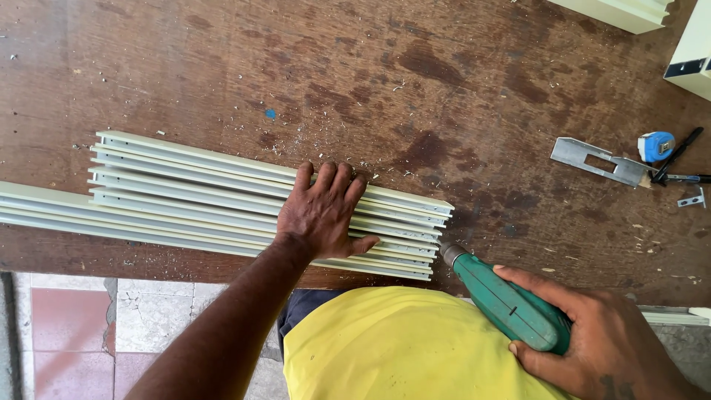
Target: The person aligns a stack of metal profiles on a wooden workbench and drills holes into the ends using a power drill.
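Even, soft daylight falls on my desk [459, 89], bright enough to show every stain and metal shaving sharply. Shadows are faint: only a thin one under my left hand [320, 211]. No glare anywhere. Focus holds throughout, with slight wide-angle bending at the edges.

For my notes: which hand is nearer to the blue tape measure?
Right. The right hand holds the green drill below the tape measure; the left hand lies far left on the profiles.

head camera, looking down, close to workbench [474, 81]
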